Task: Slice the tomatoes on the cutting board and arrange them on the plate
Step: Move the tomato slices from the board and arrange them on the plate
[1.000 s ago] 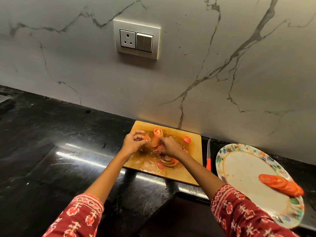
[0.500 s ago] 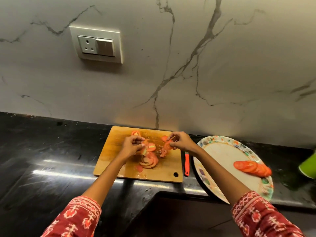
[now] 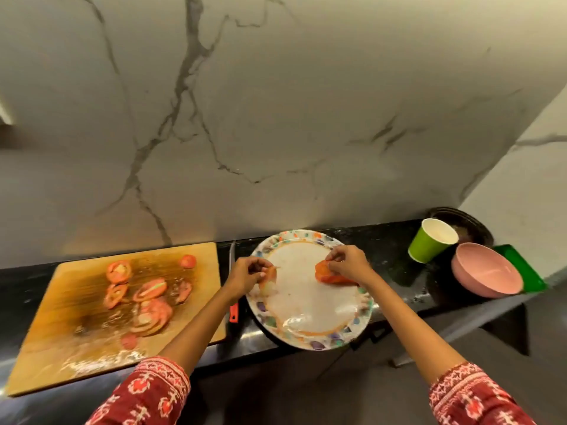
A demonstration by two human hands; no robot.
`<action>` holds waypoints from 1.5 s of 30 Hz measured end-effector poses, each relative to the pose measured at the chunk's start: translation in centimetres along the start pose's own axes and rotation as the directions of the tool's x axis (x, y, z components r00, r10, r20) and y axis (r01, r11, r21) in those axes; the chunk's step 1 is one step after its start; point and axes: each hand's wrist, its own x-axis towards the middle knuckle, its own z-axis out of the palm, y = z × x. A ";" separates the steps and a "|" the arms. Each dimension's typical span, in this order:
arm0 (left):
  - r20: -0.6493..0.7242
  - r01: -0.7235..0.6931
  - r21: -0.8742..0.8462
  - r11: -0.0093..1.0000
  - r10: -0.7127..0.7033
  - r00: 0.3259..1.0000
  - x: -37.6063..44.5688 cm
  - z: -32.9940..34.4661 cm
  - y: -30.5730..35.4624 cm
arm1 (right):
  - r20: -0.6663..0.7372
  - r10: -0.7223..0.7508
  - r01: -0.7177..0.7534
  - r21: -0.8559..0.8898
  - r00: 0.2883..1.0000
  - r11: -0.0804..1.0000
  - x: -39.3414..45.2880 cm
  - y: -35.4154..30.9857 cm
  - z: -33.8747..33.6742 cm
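A wooden cutting board (image 3: 61, 342) lies on the left with several tomato slices (image 3: 150, 305) scattered on its wet surface. To its right sits a white plate (image 3: 310, 314) with a colourful rim. My left hand (image 3: 245, 276) hovers over the plate's left edge and pinches a tomato slice (image 3: 270, 276). My right hand (image 3: 346, 263) is over the plate's far right part, its fingertips pinching a slice at the row of tomato slices (image 3: 328, 274) lying there. A knife (image 3: 233, 302) with a red handle lies between board and plate, partly hidden by my left forearm.
A green paper cup (image 3: 429, 245) stands tilted at the back right. Beside it are a pink bowl (image 3: 484, 276), a green board (image 3: 524, 268) under it and a dark round dish (image 3: 463, 222) in the corner. The marble wall rises behind the black counter (image 3: 389, 250).
Both hands have left the cutting board and moved right to the plate, each carrying tomato slices. The view has swung right, bringing cup and bowl into sight.
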 end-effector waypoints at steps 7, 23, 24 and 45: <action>0.076 -0.069 0.022 0.997 0.067 0.995 3.3 7.3 2.9 | -0.011 0.012 -0.011 0.059 1.000 0.998 0.7 3.4 -3.4; 0.093 -0.042 0.076 0.996 0.035 0.995 6.7 10.7 3.2 | 0.177 -0.100 0.097 0.025 0.979 0.995 4.3 3.8 -3.5; 0.114 -0.050 0.097 0.994 0.039 0.993 6.5 10.6 3.2 | 0.178 -0.109 0.111 -0.003 0.978 0.994 4.5 3.4 -3.0; 0.235 -0.050 0.129 0.990 0.018 0.972 4.9 10.6 3.8 | 0.181 -0.230 0.262 -0.181 0.956 0.948 5.5 3.8 -1.2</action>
